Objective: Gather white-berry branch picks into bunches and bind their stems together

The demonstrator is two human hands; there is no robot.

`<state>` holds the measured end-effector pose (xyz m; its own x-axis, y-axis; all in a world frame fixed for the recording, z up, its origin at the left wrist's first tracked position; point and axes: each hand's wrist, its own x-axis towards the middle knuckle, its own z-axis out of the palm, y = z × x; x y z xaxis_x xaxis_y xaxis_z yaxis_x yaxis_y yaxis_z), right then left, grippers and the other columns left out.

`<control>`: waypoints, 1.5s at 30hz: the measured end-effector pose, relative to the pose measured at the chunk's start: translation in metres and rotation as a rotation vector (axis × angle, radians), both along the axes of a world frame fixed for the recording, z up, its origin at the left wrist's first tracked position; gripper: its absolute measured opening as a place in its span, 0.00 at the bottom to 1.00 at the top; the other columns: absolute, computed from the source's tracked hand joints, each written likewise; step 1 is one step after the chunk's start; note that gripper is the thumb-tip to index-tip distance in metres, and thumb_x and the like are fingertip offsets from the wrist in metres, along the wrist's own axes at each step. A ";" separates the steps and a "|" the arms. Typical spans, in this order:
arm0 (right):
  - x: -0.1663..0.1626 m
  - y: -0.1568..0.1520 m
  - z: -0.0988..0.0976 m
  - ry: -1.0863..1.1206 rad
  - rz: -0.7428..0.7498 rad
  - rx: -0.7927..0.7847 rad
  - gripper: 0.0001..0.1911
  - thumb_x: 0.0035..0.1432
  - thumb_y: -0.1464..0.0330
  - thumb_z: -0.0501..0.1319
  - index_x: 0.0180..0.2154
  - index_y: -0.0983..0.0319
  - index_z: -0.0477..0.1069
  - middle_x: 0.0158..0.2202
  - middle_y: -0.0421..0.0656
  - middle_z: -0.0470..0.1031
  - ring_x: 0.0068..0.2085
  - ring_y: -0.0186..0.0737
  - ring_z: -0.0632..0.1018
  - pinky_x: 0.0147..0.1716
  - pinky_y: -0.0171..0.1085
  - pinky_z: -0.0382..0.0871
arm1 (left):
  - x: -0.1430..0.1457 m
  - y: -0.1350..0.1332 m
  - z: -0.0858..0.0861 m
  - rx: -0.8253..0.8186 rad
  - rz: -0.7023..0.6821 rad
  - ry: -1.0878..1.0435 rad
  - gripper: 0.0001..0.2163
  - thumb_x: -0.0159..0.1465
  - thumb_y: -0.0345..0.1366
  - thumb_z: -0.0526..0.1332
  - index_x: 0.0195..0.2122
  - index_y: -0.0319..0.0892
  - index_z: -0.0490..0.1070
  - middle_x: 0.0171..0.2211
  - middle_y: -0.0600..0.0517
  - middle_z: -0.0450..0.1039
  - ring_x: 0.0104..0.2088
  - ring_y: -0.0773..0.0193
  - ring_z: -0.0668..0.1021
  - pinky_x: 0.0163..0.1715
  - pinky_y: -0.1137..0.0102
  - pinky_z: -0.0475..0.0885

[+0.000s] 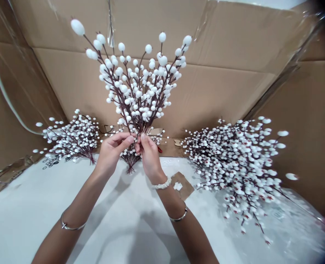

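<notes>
I hold an upright bunch of dark twigs with white berries (140, 79) in front of me. My right hand (149, 156) is closed round the gathered stems at the bottom. My left hand (113, 148) pinches the same stems from the left, thumb and fingers pressed together. The stem ends (130, 169) stick out below my hands, just above the white table (41, 205). The branches fan out wide above my fingers.
A big heap of white-berry branches (239, 161) lies at the right. A smaller heap (71, 137) lies at the left, with small black rings (50, 162) beside it. A brown card piece (184, 183) rests near my right wrist. Cardboard walls (233, 55) stand behind and beside.
</notes>
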<state>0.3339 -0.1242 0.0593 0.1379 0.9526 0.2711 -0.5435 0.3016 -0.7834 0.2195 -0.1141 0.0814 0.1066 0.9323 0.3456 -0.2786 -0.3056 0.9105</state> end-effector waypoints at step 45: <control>-0.021 -0.001 -0.014 -0.072 -0.031 -0.029 0.22 0.56 0.50 0.61 0.27 0.61 0.64 0.19 0.33 0.61 0.21 0.27 0.62 0.22 0.30 0.56 | 0.001 0.013 0.000 -0.087 0.100 0.010 0.19 0.43 0.43 0.77 0.24 0.39 0.69 0.23 0.56 0.69 0.25 0.69 0.70 0.29 0.72 0.66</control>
